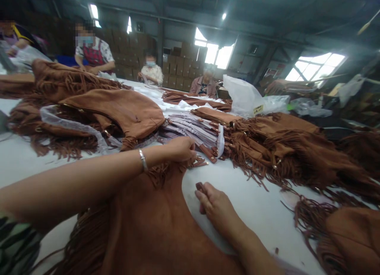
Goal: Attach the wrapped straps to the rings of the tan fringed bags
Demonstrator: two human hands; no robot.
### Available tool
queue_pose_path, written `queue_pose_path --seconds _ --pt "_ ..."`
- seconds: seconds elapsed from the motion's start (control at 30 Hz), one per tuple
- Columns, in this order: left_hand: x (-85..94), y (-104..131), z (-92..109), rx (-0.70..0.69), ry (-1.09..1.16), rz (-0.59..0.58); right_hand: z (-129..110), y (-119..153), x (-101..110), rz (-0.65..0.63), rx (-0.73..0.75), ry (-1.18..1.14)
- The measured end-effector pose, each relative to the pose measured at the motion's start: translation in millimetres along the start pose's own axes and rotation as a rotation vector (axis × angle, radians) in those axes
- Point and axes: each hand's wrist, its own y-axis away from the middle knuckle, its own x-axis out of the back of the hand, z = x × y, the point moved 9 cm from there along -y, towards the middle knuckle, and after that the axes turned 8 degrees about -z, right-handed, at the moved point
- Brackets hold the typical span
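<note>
A brown suede-like fringed bag (pixel 154 223) lies in front of me, its narrow upper end reaching away. My left hand (pixel 181 149) is closed at that upper end; its fingers face away, so whatever they grip is hidden. Thin fringe strands hang under the left wrist, and small brown strips with metal bits (pixel 200 163) lie just beyond the fingers. My right hand (pixel 216 205) is closed in a pinch on a small dark brown leather piece (pixel 199 186), above the white table (pixel 213 174) beside the bag's curved edge.
Wrapped straps (pixel 190 126) lie stacked ahead. Fringed bags are piled at left (pixel 118 108) and right (pixel 276 144). Another brown bag (pixel 354 231) rests near right. Clear plastic bags (pixel 242 94) stand behind. Several people sit across the table, with stacked cartons (pixel 178 69) beyond.
</note>
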Motion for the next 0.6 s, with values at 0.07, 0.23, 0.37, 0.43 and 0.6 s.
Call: queue_pose_path --seconds 0.07,0.23,0.37,0.43,0.6 --pt "-7.8 -24.2 -10.8 0.030 0.013 -0.107 -3.3 1.3 -4.0 -0.014 0.016 0.106" --pt "-35.5 -50.9 -30.1 0.107 0.061 -0.296 -2.9 8.7 -5.4 0.010 0.036 0.237" --pt "-48.3 -47.4 -28.5 0.132 0.151 -0.455 -5.2 11.0 -7.5 0.016 0.062 0.243" --pt "-47.6 -40.9 -23.6 0.120 0.224 -0.509 -4.3 10.7 -6.7 0.029 0.056 0.217" --pt "-41.3 -17.5 -13.4 0.066 0.467 -0.593 6.3 8.8 3.9 0.103 0.009 0.071"
